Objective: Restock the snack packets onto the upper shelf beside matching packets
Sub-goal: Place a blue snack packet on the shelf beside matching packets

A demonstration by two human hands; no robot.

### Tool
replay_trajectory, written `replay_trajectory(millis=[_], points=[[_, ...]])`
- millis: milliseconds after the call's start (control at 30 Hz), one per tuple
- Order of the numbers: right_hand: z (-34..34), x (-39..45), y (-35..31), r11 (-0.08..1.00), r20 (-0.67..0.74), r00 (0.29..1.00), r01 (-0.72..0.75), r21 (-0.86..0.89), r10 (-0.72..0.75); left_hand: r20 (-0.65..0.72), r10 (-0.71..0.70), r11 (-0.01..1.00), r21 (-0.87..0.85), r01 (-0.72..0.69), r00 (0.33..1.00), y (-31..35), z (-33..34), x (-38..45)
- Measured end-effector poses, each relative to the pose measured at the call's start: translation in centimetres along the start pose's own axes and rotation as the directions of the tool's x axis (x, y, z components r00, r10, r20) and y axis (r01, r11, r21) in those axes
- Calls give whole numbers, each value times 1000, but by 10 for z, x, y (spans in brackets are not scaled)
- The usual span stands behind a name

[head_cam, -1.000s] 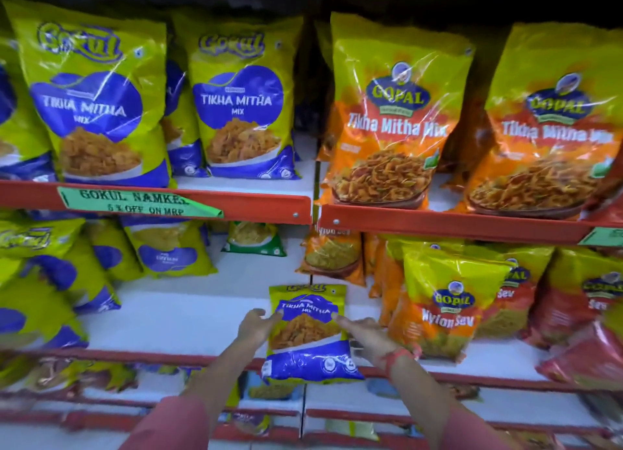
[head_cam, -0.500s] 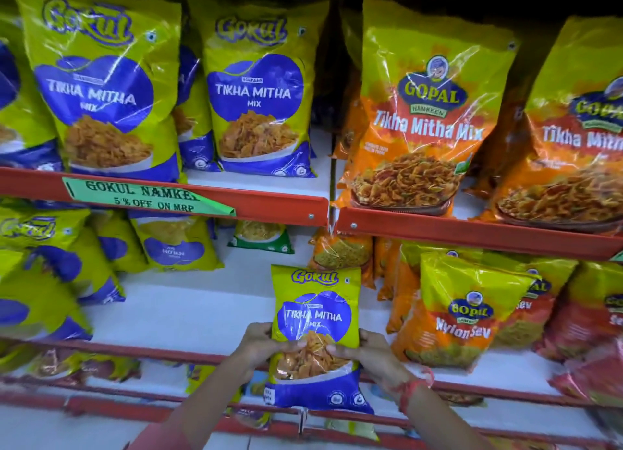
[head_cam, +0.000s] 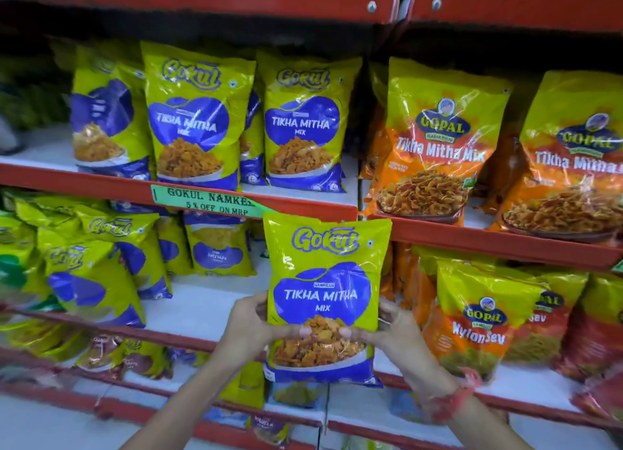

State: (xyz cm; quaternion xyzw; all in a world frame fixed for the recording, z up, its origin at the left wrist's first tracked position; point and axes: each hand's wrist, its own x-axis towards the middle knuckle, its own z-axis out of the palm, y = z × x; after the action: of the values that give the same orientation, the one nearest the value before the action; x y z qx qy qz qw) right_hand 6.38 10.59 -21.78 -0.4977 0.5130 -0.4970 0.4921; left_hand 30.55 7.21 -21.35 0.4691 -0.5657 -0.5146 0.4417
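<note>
A yellow and blue Gokul Tikha Mitha Mix packet [head_cam: 323, 281] stands upright in both hands, in front of the lower shelf. My left hand [head_cam: 251, 328] grips its left edge and my right hand [head_cam: 392, 331] its right edge, thumbs on the front. The packet's top reaches the red front lip of the upper shelf [head_cam: 303, 208]. On that shelf stand matching Gokul packets [head_cam: 194, 119], the rightmost one [head_cam: 301, 126] just above the held packet.
Orange Gopal Tikha Mitha Mix packets [head_cam: 438, 146] fill the upper shelf to the right. Gopal Nylon Sev packets [head_cam: 478, 318] and more Gokul packets [head_cam: 91, 271] sit on the lower shelf. A green price label [head_cam: 205, 202] hangs on the shelf lip.
Both hands have lifted the packet up from the lower shelf toward the upper shelf's lip. The view has tilted upward and moved closer.
</note>
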Motion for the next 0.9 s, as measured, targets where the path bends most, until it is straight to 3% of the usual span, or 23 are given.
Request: replay_trajectory(millis=[167, 300, 433, 633, 900], points=[[9, 19, -75, 973, 21, 973, 228, 20, -229, -24, 235, 972, 38, -234, 972, 75, -20, 16], [12, 51, -134, 918, -6, 918, 397, -16, -397, -20, 430, 899, 105, -426, 903, 141, -34, 44], [10, 91, -178, 881, -19, 881, 472, -26, -473, -17, 528, 841, 146, -520, 849, 185, -41, 85], [14, 148, -185, 879, -76, 876, 476, -9, -475, -25, 542, 832, 161, -531, 840, 192, -47, 145], [22, 195, -172, 907, -98, 905, 419, 37, -414, -80, 388, 922, 32, -386, 918, 161, -54, 191]])
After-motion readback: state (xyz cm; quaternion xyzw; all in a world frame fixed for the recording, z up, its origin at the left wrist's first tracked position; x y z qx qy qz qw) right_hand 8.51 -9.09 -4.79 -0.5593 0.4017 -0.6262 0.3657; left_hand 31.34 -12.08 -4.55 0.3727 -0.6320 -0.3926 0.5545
